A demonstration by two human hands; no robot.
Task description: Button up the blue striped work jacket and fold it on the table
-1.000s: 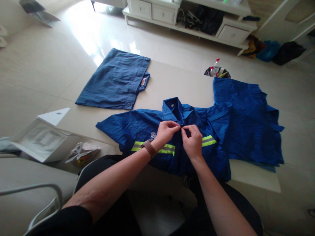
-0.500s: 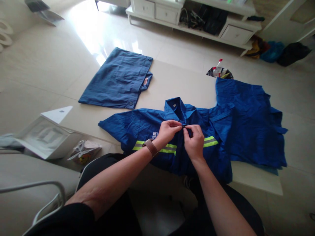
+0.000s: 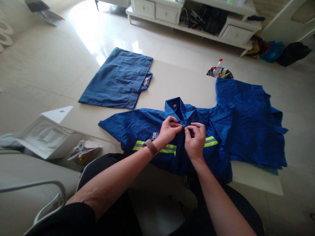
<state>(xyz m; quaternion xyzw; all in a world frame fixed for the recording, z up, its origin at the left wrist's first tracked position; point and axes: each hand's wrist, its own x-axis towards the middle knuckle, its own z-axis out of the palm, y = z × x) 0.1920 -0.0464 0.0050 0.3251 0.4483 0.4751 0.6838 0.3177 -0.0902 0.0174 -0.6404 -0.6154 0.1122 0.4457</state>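
The fingertips (image 3: 177, 124) of the left hand (image 3: 169, 131) were pressed together on the front edge of the shirt (image 3: 137, 126), just below its collar (image 3: 176, 108). The right hand (image 3: 195, 141) met it from the other side, thumb and forefinger pinching the opposite edge of the same opening, so the two hands almost touched at the placket. Whether a button sat between them could not be told. A brown watch (image 3: 150, 147) sat on the left wrist.

The shirt lay flat, front up, on the near part of the pale table (image 3: 177, 82), its hem hanging over the near edge toward the person's lap. A yellow-and-grey reflective band (image 3: 211, 141) crossed its chest, and a small white logo (image 3: 154, 135) sat to the left of the hands.

To the right, a second blue garment (image 3: 248, 124) lay spread, overlapping the shirt's sleeve. Far left on the table lay a folded garment (image 3: 118, 78). At the far edge stood a bottle (image 3: 218, 67) in a dark wrapper. Left of the table sat an open white box (image 3: 44, 136) with a bag (image 3: 83, 151) beside it.
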